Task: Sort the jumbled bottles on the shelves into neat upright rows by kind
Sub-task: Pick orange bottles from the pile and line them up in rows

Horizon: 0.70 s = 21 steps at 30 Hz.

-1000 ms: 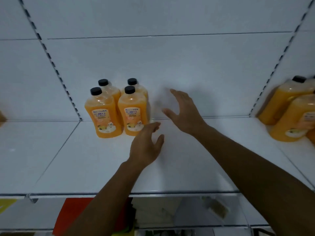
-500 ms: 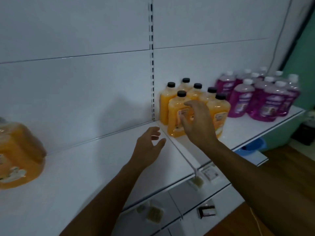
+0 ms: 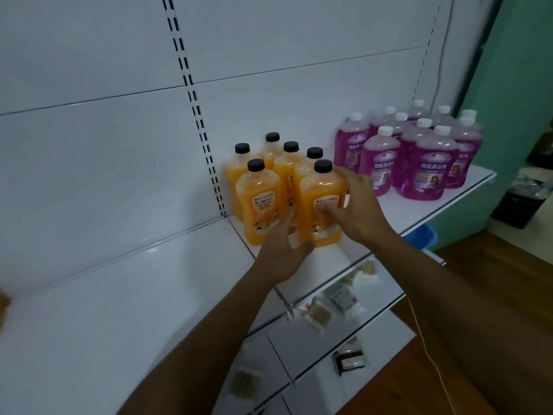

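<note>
Both hands' grip (image 3: 323,226) around orange bottle (image 3: 321,187), Japanese label; purple bottles (image 3: 431,169) reading 地板清洁剂.

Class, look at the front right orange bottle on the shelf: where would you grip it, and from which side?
Grip the front right orange bottle round its broad body, from the front and open right side. It stands upright, other bottles crowd its left and back, and its black cap is small.
</note>
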{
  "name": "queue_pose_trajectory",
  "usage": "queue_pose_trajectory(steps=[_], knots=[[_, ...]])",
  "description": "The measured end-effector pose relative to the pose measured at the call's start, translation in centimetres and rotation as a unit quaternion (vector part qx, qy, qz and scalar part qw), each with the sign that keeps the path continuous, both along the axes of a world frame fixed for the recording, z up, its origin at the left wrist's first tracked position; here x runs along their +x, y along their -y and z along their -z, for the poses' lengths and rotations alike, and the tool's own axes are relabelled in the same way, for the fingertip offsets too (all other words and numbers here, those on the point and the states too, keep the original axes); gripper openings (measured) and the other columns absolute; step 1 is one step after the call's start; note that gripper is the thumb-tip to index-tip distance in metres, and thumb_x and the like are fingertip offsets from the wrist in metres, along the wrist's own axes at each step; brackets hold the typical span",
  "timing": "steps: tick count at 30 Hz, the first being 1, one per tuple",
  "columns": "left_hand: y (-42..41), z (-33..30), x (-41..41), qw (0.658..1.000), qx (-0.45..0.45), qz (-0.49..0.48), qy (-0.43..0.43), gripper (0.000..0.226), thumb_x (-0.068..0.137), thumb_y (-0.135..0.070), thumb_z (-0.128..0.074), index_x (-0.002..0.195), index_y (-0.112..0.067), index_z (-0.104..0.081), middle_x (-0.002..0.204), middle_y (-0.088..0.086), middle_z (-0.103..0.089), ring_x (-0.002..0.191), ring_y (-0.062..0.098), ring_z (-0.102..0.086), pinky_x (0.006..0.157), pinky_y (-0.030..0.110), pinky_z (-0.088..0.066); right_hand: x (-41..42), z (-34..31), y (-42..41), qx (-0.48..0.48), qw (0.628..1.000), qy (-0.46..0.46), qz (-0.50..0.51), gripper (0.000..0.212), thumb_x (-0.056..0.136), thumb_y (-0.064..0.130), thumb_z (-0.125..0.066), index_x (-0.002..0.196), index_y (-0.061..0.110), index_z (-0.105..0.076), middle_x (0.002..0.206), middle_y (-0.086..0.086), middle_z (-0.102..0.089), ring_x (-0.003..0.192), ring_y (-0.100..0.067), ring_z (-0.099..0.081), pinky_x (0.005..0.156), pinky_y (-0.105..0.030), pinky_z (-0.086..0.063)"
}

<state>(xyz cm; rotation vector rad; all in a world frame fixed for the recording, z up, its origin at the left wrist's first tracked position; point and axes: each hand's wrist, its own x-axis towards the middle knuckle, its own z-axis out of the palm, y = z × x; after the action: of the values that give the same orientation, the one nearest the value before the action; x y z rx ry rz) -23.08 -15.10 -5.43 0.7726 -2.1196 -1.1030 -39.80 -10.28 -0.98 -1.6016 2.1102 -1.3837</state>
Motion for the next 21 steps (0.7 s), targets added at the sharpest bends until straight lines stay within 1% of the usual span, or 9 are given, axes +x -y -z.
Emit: queue_pose_trajectory(steps=[4,6,8,10,11,14,17,19,21], knots=[[-0.6,0.4,0.0,1.0,-0.005,-0.013,-0.019,0.068,0.089,-0.017,-0.068,0.139,-0.044,-0.033,0.124,-0.035,-0.049,0.112,-0.014,-0.049,0.085,0.001,-0.041,-0.1,-0.5,-0.2,0.004,0.996,0.058,-0.063,0.07,0.077,0.026,-0.079,0.133,0.024,-0.037,0.127,0.001,-0.051,0.11,-0.019,-0.055,0.085,-0.034,-0.053],[-1.1,0.9,0.7,0.998,-0.014,-0.049,-0.04,0.061,0.088,-0.016,-0.068,0.137,-0.041,-0.04,0.127,-0.023,-0.054,0.115,-0.004,-0.052,0.087,0.002,-0.042,0.4,-0.7,-0.4,0.006,0.995,0.066,-0.078,0.067,0.076,0.026,-0.081,0.129,0.024,-0.039,0.122,0.004,-0.052,0.105,-0.018,-0.057,0.076,-0.029,-0.053],[-1.2,1.5,1.9,0.995,-0.042,-0.084,-0.046,0.057,0.088,-0.016,-0.067,0.139,-0.029,-0.045,0.13,-0.01,-0.058,0.115,0.005,-0.056,0.089,0.01,-0.047,1.3,-0.9,-0.5,0.009,0.995,0.033,-0.094,0.068,0.076,0.03,-0.08,0.132,0.024,-0.041,0.12,0.007,-0.051,0.103,-0.015,-0.056,0.072,-0.02,-0.049],[-1.1,2.2,3.6,0.991,-0.061,-0.113,-0.049,0.059,0.087,-0.022,-0.067,0.142,-0.02,-0.045,0.13,-0.005,-0.059,0.111,0.006,-0.058,0.086,0.01,-0.047,2.8,-0.9,-0.2,0.007,0.993,0.014,-0.12,0.069,0.077,0.033,-0.079,0.136,0.023,-0.044,0.122,0.006,-0.053,0.106,-0.015,-0.056,0.076,-0.019,-0.05],[-1.1,2.3,4.6,0.988,-0.072,-0.126,-0.049,0.06,0.086,-0.028,-0.066,0.142,-0.019,-0.045,0.13,-0.005,-0.059,0.109,0.005,-0.058,0.084,0.008,-0.046,3.8,-0.9,0.0,0.001,0.99,0.017,-0.139,0.069,0.077,0.034,-0.079,0.136,0.022,-0.046,0.123,0.005,-0.055,0.108,-0.016,-0.057,0.08,-0.024,-0.052],[-1.1,2.3,8.1,0.978,-0.097,-0.177,-0.044,0.058,0.085,-0.037,-0.063,0.139,-0.033,-0.04,0.128,-0.013,-0.052,0.108,0.003,-0.054,0.082,0.006,-0.043,7.6,-0.7,1.2,-0.014,0.984,0.034,-0.174,0.068,0.076,0.033,-0.079,0.135,0.023,-0.047,0.126,0.003,-0.055,0.111,-0.017,-0.056,0.087,-0.034,-0.054],[-0.7,2.3,12.7,0.966,-0.11,-0.233,-0.029,0.064,0.086,-0.036,-0.063,0.143,-0.034,-0.033,0.125,-0.012,-0.047,0.11,0.005,-0.051,0.083,0.007,-0.042,12.7,-0.7,3.2,-0.026,0.977,0.046,-0.204,0.066,0.076,0.031,-0.08,0.133,0.023,-0.049,0.119,0.006,-0.056,0.1,-0.008,-0.056,0.079,-0.022,-0.054],[-0.1,2.4,16.4,0.955,-0.11,-0.276,-0.008,0.068,0.088,-0.038,-0.062,0.147,-0.029,-0.032,0.125,-0.008,-0.046,0.111,0.008,-0.05,0.087,0.017,-0.046,16.6,-0.8,4.6,-0.026,0.971,0.058,-0.232,0.063,0.076,0.028,-0.08,0.131,0.024,-0.051,0.111,0.01,-0.055,0.091,0.0,-0.056,0.072,-0.013,-0.049],[0.4,2.5,20.1,0.943,-0.106,-0.315,0.009,0.067,0.091,-0.037,-0.063,0.149,-0.028,-0.031,0.126,-0.009,-0.047,0.112,0.004,-0.048,0.091,0.023,-0.046,20.5,-0.7,6.0,-0.023,0.964,0.063,-0.258,0.06,0.076,0.027,-0.08,0.129,0.026,-0.052,0.108,0.013,-0.055,0.088,0.0,-0.056,0.072,-0.013,-0.047]])
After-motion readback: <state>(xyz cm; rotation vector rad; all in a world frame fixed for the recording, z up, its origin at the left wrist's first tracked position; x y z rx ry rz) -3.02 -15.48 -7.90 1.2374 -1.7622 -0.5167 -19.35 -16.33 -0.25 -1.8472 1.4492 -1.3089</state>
